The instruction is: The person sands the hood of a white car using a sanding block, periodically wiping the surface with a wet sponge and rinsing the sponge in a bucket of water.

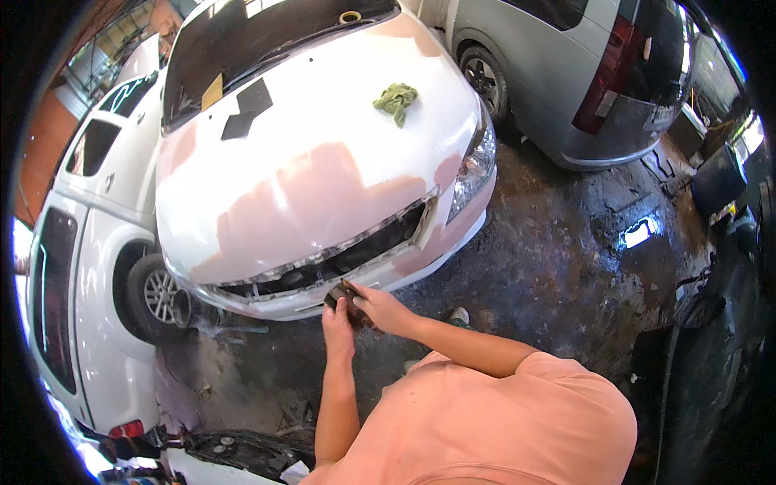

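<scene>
In front of the white car's (364,105) open grille gap, my two hands are close together. Between them is a dark, brownish folded sheet (343,293) that looks like sandpaper. My left hand (336,323) grips its near left side, thumb up. From the right, my right hand (378,307) pinches the same sheet, partly covering it. Pinkish filler patches (315,186) spread over the hood and bumper. On the hood lie dark sheets (246,109) at the left and a crumpled green cloth (396,102) at the right.
A white vehicle (109,186) stands at the left and a silver van (541,73) at the back right. A tan piece (212,91) and a yellow tape roll (350,16) rest near the windshield. The dark floor (558,242) looks wet. Black car parts (703,364) line the right.
</scene>
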A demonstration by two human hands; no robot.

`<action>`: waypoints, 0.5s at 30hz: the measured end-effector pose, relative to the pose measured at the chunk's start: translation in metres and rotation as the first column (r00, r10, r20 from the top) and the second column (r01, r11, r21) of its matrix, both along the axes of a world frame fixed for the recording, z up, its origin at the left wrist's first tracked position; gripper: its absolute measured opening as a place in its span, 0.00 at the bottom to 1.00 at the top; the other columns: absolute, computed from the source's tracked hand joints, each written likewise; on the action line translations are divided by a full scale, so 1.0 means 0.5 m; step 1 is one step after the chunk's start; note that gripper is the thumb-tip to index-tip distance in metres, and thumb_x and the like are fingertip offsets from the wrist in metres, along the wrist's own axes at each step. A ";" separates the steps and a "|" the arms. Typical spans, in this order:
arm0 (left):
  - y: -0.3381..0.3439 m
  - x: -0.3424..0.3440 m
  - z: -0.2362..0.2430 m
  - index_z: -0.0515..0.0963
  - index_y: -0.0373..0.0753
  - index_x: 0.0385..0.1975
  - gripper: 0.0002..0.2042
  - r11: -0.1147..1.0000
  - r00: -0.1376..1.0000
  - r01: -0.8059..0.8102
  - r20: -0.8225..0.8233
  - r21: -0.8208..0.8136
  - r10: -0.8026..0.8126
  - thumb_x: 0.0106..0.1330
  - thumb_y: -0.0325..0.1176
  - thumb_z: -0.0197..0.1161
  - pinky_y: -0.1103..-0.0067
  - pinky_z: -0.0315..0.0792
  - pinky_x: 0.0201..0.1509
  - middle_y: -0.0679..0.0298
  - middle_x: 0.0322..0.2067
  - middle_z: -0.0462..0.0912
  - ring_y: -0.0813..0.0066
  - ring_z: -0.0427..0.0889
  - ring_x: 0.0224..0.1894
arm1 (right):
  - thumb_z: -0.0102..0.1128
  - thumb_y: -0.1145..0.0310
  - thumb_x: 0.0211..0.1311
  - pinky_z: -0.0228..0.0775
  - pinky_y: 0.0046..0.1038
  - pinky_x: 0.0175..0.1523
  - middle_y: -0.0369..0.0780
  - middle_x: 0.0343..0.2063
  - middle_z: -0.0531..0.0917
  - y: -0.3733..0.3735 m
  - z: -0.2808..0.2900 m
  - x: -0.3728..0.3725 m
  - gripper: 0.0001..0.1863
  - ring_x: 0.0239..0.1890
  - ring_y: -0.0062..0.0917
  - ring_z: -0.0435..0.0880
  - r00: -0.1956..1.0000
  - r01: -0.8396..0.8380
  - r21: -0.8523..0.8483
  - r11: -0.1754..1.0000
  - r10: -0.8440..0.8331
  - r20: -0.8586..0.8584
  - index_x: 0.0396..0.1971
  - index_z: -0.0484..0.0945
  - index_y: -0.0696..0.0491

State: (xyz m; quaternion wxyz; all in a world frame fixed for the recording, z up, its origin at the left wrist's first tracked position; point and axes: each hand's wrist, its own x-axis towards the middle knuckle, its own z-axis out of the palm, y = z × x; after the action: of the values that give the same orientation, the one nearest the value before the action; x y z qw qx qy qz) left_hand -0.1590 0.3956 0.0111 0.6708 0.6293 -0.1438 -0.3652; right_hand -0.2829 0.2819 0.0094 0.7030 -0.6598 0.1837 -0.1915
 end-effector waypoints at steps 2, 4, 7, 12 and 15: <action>-0.081 -0.031 0.012 0.75 0.35 0.63 0.17 0.996 0.999 0.025 -0.035 0.080 -0.023 0.83 0.37 0.56 0.73 0.76 0.54 0.62 0.51 0.83 0.75 0.81 0.51 | 0.63 0.70 0.68 0.64 0.39 0.73 0.56 0.67 0.73 -0.030 -0.009 -0.018 0.37 0.68 0.44 0.72 0.989 0.112 -0.395 0.912 -0.141 -0.045 0.73 0.63 0.66; -0.157 -0.039 0.009 0.74 0.34 0.66 0.19 0.978 0.991 0.098 0.069 0.184 -0.112 0.83 0.36 0.54 0.69 0.74 0.60 0.60 0.55 0.81 0.69 0.80 0.56 | 0.66 0.73 0.62 0.63 0.44 0.75 0.61 0.72 0.68 -0.072 -0.007 -0.034 0.43 0.72 0.53 0.70 0.957 0.170 -0.726 0.667 -0.288 -0.039 0.75 0.58 0.68; -0.265 -0.035 -0.027 0.74 0.31 0.67 0.22 0.905 0.889 0.097 0.372 0.414 -0.266 0.81 0.37 0.52 0.61 0.55 0.80 0.49 0.71 0.75 0.48 0.70 0.74 | 0.69 0.69 0.59 0.65 0.47 0.73 0.55 0.73 0.68 -0.149 0.011 -0.068 0.46 0.72 0.49 0.71 0.907 0.229 -0.782 0.579 -0.419 -0.045 0.75 0.59 0.65; -0.465 -0.030 -0.096 0.82 0.39 0.61 0.23 0.786 0.510 0.239 0.615 0.571 -0.602 0.78 0.35 0.40 0.50 0.44 0.83 0.52 0.61 0.85 0.49 0.71 0.74 | 0.72 0.68 0.57 0.69 0.44 0.67 0.51 0.70 0.74 -0.297 -0.019 -0.096 0.44 0.67 0.43 0.76 0.773 0.357 -0.793 0.494 -0.633 -0.046 0.73 0.64 0.62; -0.594 -0.087 -0.081 0.84 0.34 0.56 0.20 0.642 0.317 0.222 0.568 0.734 -0.760 0.75 0.35 0.47 0.49 0.58 0.77 0.45 0.56 0.86 0.43 0.80 0.63 | 0.69 0.70 0.58 0.71 0.43 0.64 0.48 0.67 0.78 -0.378 -0.061 -0.128 0.40 0.64 0.41 0.78 0.662 0.384 -0.809 0.445 -0.744 -0.095 0.72 0.67 0.61</action>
State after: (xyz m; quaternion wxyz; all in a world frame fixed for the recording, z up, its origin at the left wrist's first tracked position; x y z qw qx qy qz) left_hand -0.2025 0.0984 -0.0294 0.1512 0.7969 -0.5391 -0.2268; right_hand -0.3469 0.0929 -0.0211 0.2056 -0.8012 0.4596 -0.3235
